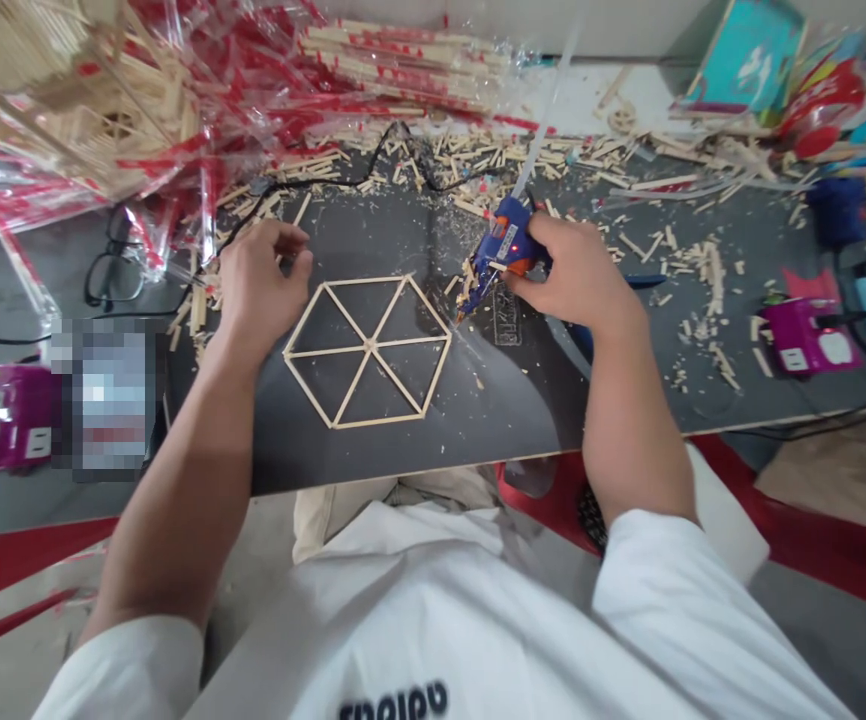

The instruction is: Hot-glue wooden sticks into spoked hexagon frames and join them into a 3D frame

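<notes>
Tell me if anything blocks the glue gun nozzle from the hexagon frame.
Nothing visible. The blue glue gun in the right hand has its nozzle just off the right corner of the hexagon stick frame, with only dark board between them. Loose stick bits lie beside it.

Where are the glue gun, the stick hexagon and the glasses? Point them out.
Glue gun [509, 240], head view, on its blue body.
Stick hexagon [367, 281], head view, on its top edge.
Glasses [114, 300], head view, on the lower frame.
</notes>
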`<state>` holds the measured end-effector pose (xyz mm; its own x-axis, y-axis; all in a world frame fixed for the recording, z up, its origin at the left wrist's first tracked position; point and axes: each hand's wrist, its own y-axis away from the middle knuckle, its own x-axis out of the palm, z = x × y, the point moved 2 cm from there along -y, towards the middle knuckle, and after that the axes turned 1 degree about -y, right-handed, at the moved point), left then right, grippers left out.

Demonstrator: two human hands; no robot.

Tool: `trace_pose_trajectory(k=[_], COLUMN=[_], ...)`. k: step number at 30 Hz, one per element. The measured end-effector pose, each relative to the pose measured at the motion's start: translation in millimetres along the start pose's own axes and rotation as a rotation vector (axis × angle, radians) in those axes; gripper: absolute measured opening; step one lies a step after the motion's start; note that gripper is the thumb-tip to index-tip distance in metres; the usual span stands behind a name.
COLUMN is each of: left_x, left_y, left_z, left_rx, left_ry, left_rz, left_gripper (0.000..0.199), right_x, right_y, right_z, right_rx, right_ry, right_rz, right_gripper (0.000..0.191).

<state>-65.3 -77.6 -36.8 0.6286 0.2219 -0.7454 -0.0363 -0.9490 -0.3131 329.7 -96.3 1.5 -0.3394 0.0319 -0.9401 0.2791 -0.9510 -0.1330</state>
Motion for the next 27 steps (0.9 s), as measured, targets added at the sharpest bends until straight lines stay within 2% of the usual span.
trace_pose_trajectory(k=[4, 8, 12, 15, 21, 27], left_x=[-0.3, 0.1, -0.7, -1.6, -0.3, -0.1], left_y=[-0.1, 1.0, 1.8, 1.3, -1.3, -1.2], left_z=[-2.4, -3.7, -5.3, -5.6, -1.4, 2.0], left_rx=[0.011, 0.026, 0.018, 0.002, -0.005, -0.022], left_ry=[-0.029, -0.035, -0.011, 0.009, -0.011, 0.01], left_rz=[-0.009, -0.007, 0.004, 0.011, -0.006, 0.029], left_gripper=[0.017, 0.019, 0.018, 0.017, 0.022, 0.022], right_x=[2.7, 3.3, 3.9, 5.6, 9.3, 16.1], right_y=[-2.3, -3.3, -4.8, -5.8, -5.7, -8.9], right_z=[-1.2, -7.9, -14.9, -17.0, -14.6, -13.6], right_rx=[-0.005, 0.138, 0.25, 0.268, 0.26, 0.295], right_ry=[0.0, -0.043, -0.037, -0.048, -0.069, 0.041], right_rz=[-0.041, -0.094, -0.163, -0.195, -0.202, -0.268], right_gripper=[0.037, 0.031, 0.042, 0.044, 0.037, 0.042])
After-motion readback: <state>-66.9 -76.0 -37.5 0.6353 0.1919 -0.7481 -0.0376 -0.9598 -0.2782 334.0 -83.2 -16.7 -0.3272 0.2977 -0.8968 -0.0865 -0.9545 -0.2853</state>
